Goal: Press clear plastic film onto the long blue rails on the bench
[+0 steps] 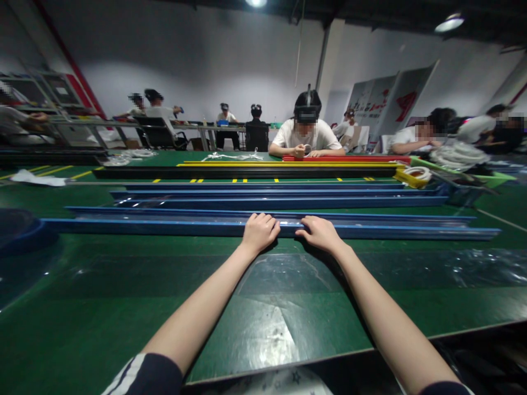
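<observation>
A long blue channel strip (164,226) with a clear film along its trough lies crosswise on the green table. My left hand (260,230) is closed over its near edge, fingers bent into the trough. A short way to the right, my right hand (319,232) grips the same strip, its thumb on the near side and its fingers over the edge. The fingertips of both hands are partly hidden. Between my forearms a clear plastic sheet (284,271) lies flat on the table.
More blue strips (280,202) lie just beyond, then a black strip (247,172), a yellow strip (288,164) and a red strip (349,158). A blue roll (24,233) sits at the left. White coils (461,155) rest in a green tray (496,179). A co-worker (307,129) sits opposite.
</observation>
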Demonstrator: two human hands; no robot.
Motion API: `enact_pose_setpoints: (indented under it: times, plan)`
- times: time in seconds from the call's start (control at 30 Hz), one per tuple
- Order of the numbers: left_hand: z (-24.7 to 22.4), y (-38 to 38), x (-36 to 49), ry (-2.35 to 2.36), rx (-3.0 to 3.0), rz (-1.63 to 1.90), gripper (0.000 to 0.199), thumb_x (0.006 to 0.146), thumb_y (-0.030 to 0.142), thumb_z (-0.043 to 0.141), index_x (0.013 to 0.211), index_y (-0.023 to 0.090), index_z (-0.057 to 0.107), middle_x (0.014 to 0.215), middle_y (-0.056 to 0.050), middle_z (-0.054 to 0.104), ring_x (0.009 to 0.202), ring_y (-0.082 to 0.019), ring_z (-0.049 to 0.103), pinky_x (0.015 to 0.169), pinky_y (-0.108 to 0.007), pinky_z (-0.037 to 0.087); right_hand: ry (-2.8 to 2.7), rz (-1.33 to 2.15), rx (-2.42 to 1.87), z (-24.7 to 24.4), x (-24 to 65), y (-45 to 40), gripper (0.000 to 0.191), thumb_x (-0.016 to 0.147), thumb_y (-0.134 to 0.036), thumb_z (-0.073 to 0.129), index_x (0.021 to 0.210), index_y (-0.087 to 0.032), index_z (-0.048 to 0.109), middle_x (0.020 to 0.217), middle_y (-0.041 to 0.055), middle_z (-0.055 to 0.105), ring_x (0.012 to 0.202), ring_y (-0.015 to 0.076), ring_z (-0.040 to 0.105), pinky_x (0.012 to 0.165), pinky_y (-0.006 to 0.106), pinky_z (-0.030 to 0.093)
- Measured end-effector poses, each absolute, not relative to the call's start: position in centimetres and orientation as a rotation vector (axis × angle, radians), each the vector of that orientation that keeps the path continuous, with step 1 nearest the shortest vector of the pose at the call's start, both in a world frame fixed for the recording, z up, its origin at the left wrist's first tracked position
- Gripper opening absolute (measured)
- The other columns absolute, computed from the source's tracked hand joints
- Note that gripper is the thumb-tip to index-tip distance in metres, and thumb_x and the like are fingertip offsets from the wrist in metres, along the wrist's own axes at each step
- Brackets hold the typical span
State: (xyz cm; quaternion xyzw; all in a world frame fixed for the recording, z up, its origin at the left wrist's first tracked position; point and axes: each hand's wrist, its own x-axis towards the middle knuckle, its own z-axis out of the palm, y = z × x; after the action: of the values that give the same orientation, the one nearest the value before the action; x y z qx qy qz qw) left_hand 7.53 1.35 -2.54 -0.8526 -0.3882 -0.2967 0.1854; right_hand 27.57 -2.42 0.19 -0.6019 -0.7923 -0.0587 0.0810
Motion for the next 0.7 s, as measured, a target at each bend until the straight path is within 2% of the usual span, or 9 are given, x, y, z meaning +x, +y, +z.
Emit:
enact_pose_setpoints:
  times: [0.3, 0.43, 0.7]
  plan:
    - [-2.14, 0.98, 7.48, -0.858, -2.636, -0.774, 0.033, 0.091, 0.035, 0.036, 0.109, 0.020, 0.059, 0.102, -0.006, 0.067, 0.092, -0.017, 0.058, 0.075, -0.031, 0.035, -2.385, -0.192, -1.779, -0.07, 27.62, -2.26, 0.031, 0.088, -0.043, 0.042, 0.096, -0.019, 0.060, 0.100, 0.0078, 0.064, 0.095, 0.0188, 0.056, 0.074, 0.025, 0.037]
    - [-2.08, 0.80, 7.75, -0.943, -2.628, -0.752, 0.033, 0.089, 0.041, 0.040, 0.109, 0.023, 0.060, 0.101, -0.005, 0.068, 0.089, -0.018, 0.059, 0.073, -0.031, 0.036, -2.396, -0.203, -1.750, -0.16, 27.68, -2.23, 0.032, 0.088, -0.043, 0.042, 0.097, -0.019, 0.060, 0.101, 0.0076, 0.063, 0.095, 0.0188, 0.056, 0.074, 0.025, 0.038]
    - [-1.90, 0.57, 8.40, -1.084, -2.584, -0.732, 0.034, 0.089, 0.045, 0.038, 0.095, 0.022, 0.063, 0.092, -0.004, 0.068, 0.084, -0.017, 0.059, 0.070, -0.030, 0.036, -2.390, -0.190, -1.787, -0.04, 27.58, -2.29, 0.031, 0.088, -0.044, 0.042, 0.097, -0.019, 0.060, 0.102, 0.0081, 0.063, 0.096, 0.0188, 0.056, 0.075, 0.025, 0.038]
